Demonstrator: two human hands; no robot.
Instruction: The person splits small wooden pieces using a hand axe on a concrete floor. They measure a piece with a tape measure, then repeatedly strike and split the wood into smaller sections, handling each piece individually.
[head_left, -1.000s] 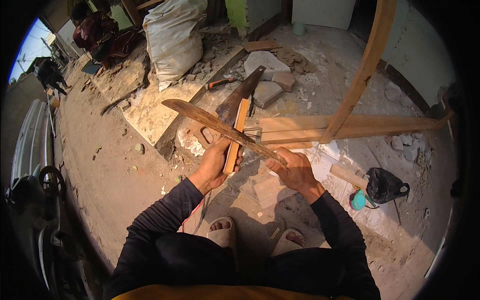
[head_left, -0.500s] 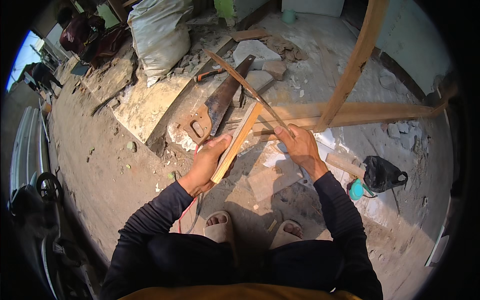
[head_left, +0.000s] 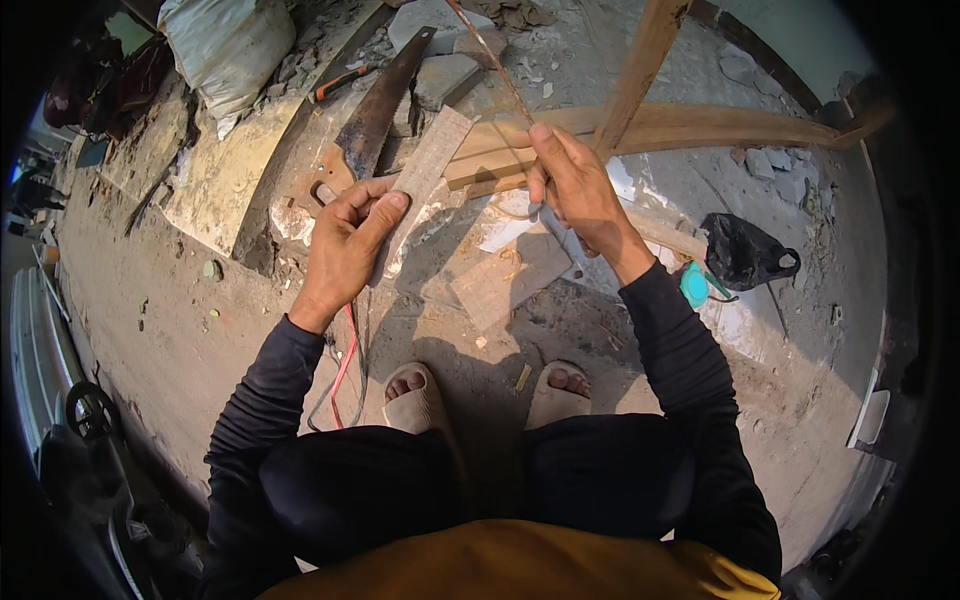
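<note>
My left hand (head_left: 345, 235) is closed round the lower end of a short, flat piece of wood (head_left: 435, 150), its thumb lying along the broad grey-brown face. The wood slants up and to the right. In my right hand (head_left: 580, 190) is a long, thin, rusty-brown blade (head_left: 490, 58), seen almost edge-on and pointing up and away. Its gripped end is hidden by my fingers. Blade and wood are apart. Beyond my left hand, a handsaw (head_left: 378, 118) with a wooden handle lies on the rubble.
Long timber beams (head_left: 720, 128) lie beyond my right hand, with an upright post (head_left: 640, 85) beside them. A black plastic bag (head_left: 740, 252) and a turquoise round thing (head_left: 693, 285) are at right. Farther off are a white sack (head_left: 225, 60), an orange-handled tool (head_left: 340, 84) and broken concrete (head_left: 445, 80).
The wood has turned from its narrow edge to its broad face. My left hand has shifted left and up; my right hand has raised the blade away from the wood. The view has tilted downward.
</note>
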